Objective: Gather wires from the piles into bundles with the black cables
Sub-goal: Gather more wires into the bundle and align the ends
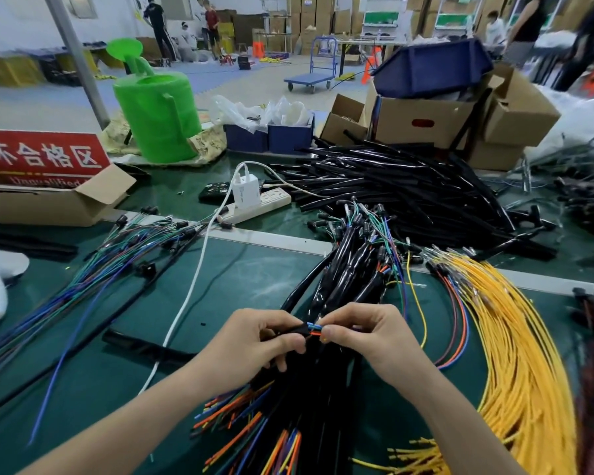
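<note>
My left hand [258, 341] grips the end of a black cable sleeve [294, 330] over the middle of the green table. My right hand [367, 332] pinches a few thin wires [314, 329], blue and orange, right at the sleeve's mouth. Beneath both hands lies a heap of finished black bundles [350, 269] with coloured wire ends fanning toward me. A pile of yellow wires [515, 354] curves along the right. Loose blue, green and purple wires [93, 282] spread on the left. Empty black sleeves [391, 186] are heaped at the back.
A white power strip [264, 204] with a charger and white cord [189, 296] crosses the table. A green watering can [158, 111], blue bins [271, 135] and cardboard boxes [460, 121] stand behind. A box with a red sign [42, 156] sits at left. People stand far back.
</note>
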